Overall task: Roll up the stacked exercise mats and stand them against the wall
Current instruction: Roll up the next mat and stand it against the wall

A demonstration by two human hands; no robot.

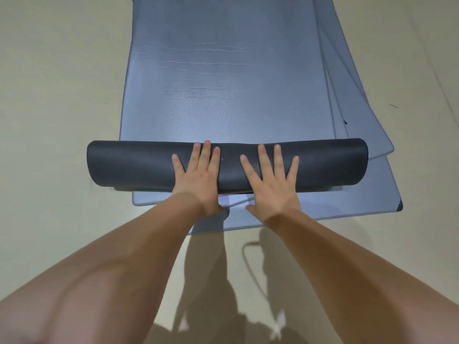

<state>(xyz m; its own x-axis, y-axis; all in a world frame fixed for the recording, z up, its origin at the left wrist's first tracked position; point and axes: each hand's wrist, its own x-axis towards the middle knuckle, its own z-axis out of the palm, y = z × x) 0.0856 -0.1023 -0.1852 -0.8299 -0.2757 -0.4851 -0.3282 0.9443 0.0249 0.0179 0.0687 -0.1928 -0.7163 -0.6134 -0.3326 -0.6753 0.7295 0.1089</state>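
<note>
Several blue-grey exercise mats (223, 70) lie stacked flat on the floor, running away from me, their edges fanned out at the right. The near end of the top mat is curled into a dark roll (134, 165) lying crosswise, its black underside showing. My left hand (198, 175) rests flat on the roll just left of its middle, fingers spread. My right hand (272, 178) lies flat beside it, a little right of the middle, fingers apart. Both palms press on top of the roll; neither hand closes around it.
A pale beige floor (54, 100) surrounds the stack. The lower mats' near corners (387, 202) stick out towards me on the right. Shadows of my arms and body fall on the floor below my wrists. No wall is in view.
</note>
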